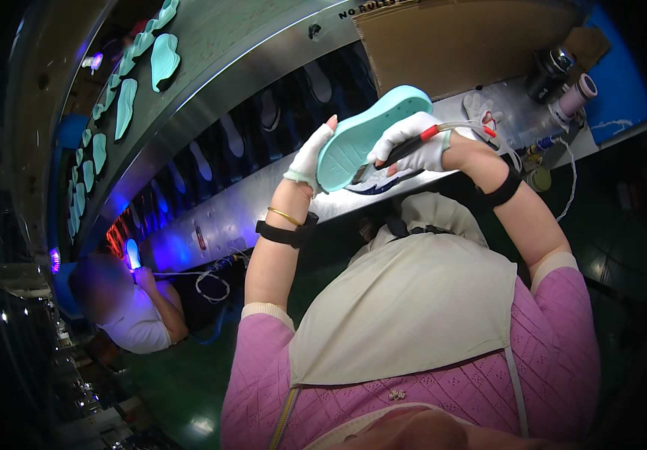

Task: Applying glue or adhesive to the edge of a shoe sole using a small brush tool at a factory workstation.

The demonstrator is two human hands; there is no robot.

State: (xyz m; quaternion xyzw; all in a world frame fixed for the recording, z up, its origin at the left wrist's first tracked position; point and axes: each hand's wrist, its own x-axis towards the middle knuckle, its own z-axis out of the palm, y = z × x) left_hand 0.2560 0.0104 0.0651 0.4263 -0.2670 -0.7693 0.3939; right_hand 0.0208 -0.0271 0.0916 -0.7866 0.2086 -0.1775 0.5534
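Note:
My left hand (308, 159), in a white fingertip-less glove, grips a turquoise shoe sole (353, 142) by its left edge, thumb up. The sole is tilted, with one broad end toward the upper right and the other near my left wrist. In my right hand (421, 141), gloved the same way, is a brush (402, 151) with a black handle and a red collar. A thin clear tube (455, 124) runs from the handle's back end. The bristles touch or hover just over the sole's lower end; which, I cannot tell. Beneath it lies a partly hidden white and dark-blue piece (383, 185).
A metal bench (226, 214) runs along in front, with a rack of dark shoes (267, 112) behind. Turquoise soles (125, 109) line a conveyor at left. A cardboard sheet (458, 45), loose glove (481, 105), and pink tumbler (578, 94) are at right. A co-worker (140, 319) sits left.

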